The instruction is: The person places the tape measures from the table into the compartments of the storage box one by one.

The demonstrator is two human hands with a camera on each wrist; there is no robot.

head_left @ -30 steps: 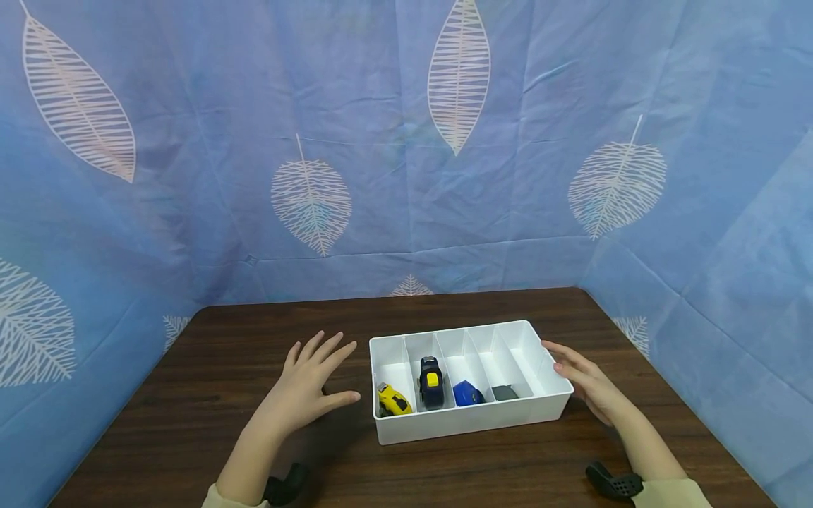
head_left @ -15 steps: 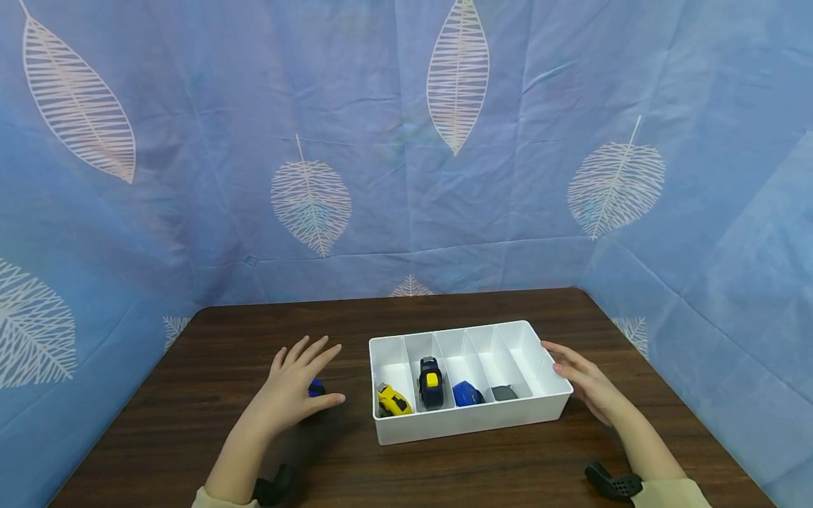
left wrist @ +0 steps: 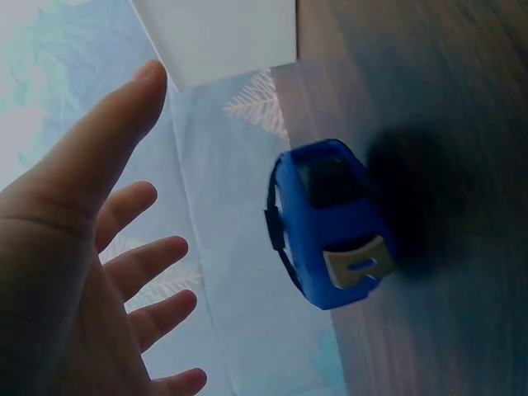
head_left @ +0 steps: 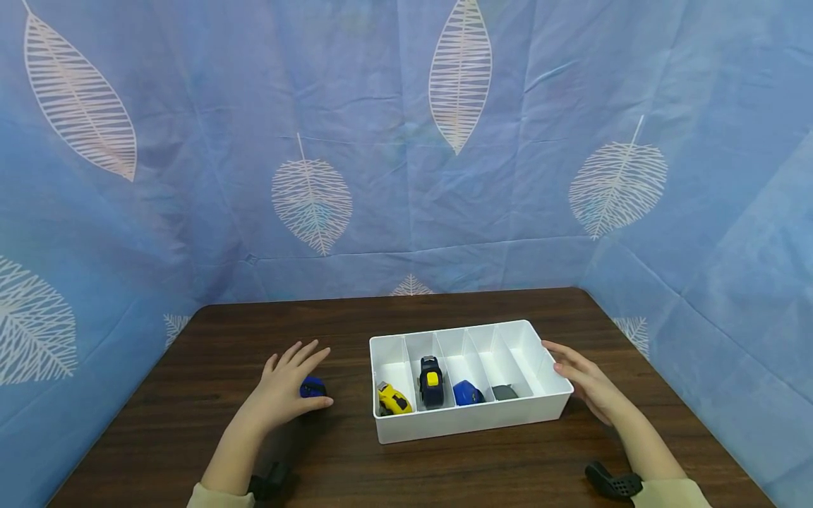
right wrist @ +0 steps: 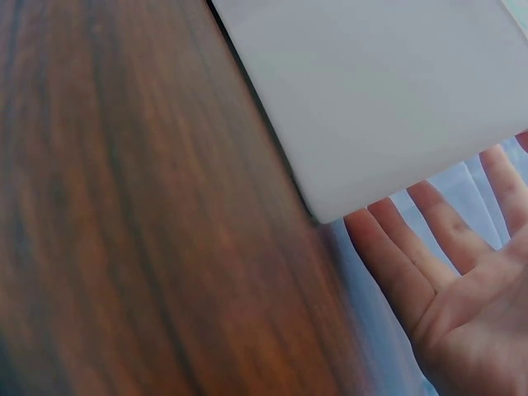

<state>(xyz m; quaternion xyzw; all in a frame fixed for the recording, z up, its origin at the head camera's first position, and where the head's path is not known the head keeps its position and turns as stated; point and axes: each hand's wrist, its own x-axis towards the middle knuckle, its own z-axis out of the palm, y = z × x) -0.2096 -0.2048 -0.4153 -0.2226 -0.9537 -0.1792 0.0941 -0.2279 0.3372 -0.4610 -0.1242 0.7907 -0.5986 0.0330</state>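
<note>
My left hand (head_left: pixel 279 395) hovers over the left of the table with its fingers spread and nothing held. Beside its thumb is a blue tape measure (head_left: pixel 313 387), partly hidden by the hand. In the left wrist view this tape measure (left wrist: pixel 334 223) shows a metal end hook and a black strap, apart from the fingers. At the right end of a white divided tray (head_left: pixel 470 422), my right hand (head_left: pixel 587 381) rests loosely extended fingers against the wall. The right wrist view shows these fingertips at the tray's edge (right wrist: pixel 396 107).
Inside the tray, separate compartments hold a yellow-and-black tape measure (head_left: pixel 394 399), a dark one with a yellow button (head_left: pixel 432 384), a blue rounded item (head_left: pixel 468 394) and a grey item (head_left: pixel 504 392). The dark wooden table (head_left: pixel 483 466) meets a blue leaf-patterned cloth (head_left: pixel 381 197) behind.
My left hand has moved left and a little toward me, away from the tray. The blue tape measure, mostly hidden before, has come into sight. The right hand and tray have stayed still.
</note>
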